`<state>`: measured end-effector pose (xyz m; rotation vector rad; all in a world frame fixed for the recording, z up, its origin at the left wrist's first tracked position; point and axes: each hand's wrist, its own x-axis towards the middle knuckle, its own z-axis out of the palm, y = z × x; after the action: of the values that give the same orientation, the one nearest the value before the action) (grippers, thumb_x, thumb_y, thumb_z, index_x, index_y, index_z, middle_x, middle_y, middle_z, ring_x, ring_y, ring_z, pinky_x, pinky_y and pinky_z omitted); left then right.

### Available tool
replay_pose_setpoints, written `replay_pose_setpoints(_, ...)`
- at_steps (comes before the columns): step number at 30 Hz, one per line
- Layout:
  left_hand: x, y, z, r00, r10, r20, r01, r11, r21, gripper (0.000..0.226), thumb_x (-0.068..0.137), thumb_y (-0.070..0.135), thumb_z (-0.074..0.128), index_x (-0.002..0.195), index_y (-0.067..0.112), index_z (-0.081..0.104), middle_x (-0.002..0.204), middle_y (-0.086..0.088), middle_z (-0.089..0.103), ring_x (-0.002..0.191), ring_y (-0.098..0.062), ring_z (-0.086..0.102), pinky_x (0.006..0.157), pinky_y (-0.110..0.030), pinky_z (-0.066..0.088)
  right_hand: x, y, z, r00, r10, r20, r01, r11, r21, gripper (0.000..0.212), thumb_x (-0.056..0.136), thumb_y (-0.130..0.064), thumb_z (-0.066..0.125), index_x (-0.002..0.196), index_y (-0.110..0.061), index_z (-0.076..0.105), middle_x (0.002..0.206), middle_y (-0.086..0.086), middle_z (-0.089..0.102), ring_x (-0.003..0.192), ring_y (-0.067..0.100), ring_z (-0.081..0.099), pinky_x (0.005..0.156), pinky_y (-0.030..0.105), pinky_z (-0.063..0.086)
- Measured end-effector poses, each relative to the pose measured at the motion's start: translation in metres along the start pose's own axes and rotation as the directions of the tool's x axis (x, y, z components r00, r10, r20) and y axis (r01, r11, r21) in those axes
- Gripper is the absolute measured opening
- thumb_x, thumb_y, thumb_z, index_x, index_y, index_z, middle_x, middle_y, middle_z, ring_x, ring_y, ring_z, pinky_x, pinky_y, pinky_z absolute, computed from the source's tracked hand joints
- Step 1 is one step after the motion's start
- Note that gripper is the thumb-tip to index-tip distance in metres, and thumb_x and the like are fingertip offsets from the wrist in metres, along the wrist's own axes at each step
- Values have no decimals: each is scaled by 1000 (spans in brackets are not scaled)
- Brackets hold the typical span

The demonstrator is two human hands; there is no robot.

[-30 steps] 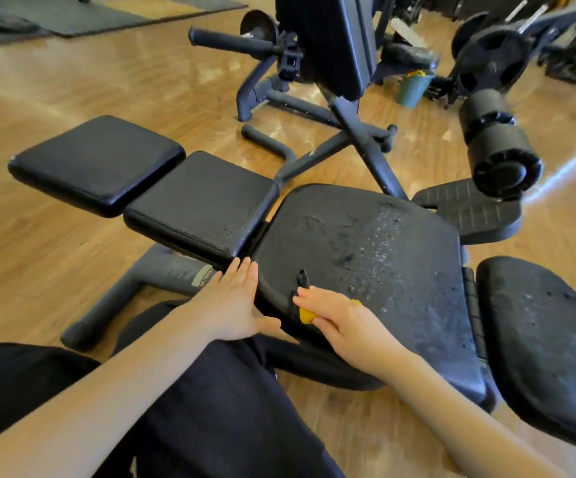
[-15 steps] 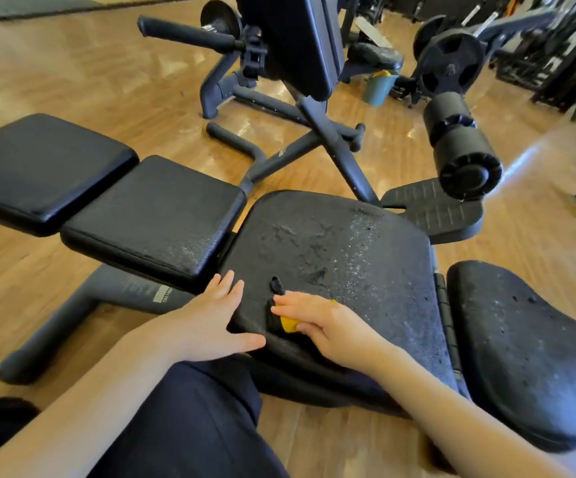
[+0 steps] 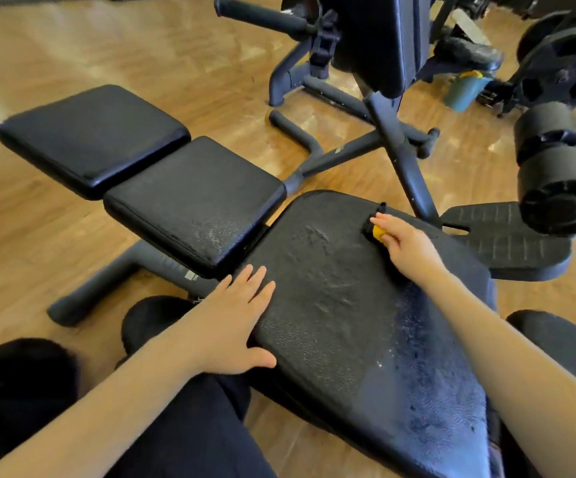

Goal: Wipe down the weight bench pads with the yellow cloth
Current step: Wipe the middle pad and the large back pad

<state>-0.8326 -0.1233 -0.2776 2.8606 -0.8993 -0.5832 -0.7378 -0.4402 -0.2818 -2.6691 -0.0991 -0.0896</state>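
A: Sitting nearest to the camera is the person's lap in dark trousers (image 3: 183, 426), and both bare forearms are reaching out from it. What is the left hand (image 3: 234, 319) doing?

B: It is lying flat on the near left edge of the large pad (image 3: 331, 322). Its grip is open, the fingers are straight and spread, and it is holding nothing.

A: And the right hand (image 3: 407, 244)?

B: It is reaching further, to the far side of the same pad. Its grip is closing around the yellow cloth (image 3: 378, 232), which is bunched small under the fingers and is pressing on the pad surface. A dark piece is sticking out of the cloth toward the far edge; I cannot tell what it is.

A: How is the pad looking?

B: The right strip of it is shining darker and seems wet, with small pale specks beside it.

A: What is lying beyond?

B: To the left, the middle pad (image 3: 193, 198) is standing just beside the large one, and the end pad (image 3: 90, 136) is next after it. On the right, a foam roller (image 3: 555, 170) is hanging above a footplate (image 3: 507, 243). Further on the wooden floor (image 3: 141, 46) another machine frame (image 3: 393, 132) is standing, and a green bucket (image 3: 465, 91) is behind it.
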Motion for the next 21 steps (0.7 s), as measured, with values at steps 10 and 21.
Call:
replay_pose_setpoints(10, -29, 45, 33, 930, -214, -299, 172, 972, -161, 114, 57, 83, -8, 148, 15, -11, 150, 6, -23, 134, -12, -29, 107, -25, -16, 14, 4, -2, 962, 236, -140, -232, 972, 39, 39, 96, -17, 40, 136, -15, 44, 150, 4, 32, 138, 25, 28, 115, 38, 22)
replay_pose_setpoints(21, -26, 51, 30, 948, -207, -242, 204, 978, -37, 94, 85, 71, 26, 149, 10, -6, 158, -9, -11, 144, -24, -14, 116, -40, -3, -114, -81, 26, 987, -48, 152, 48, 999, 2, 41, 97, -20, 40, 138, -24, 38, 148, -12, 31, 140, 7, 21, 116, 27, 15)
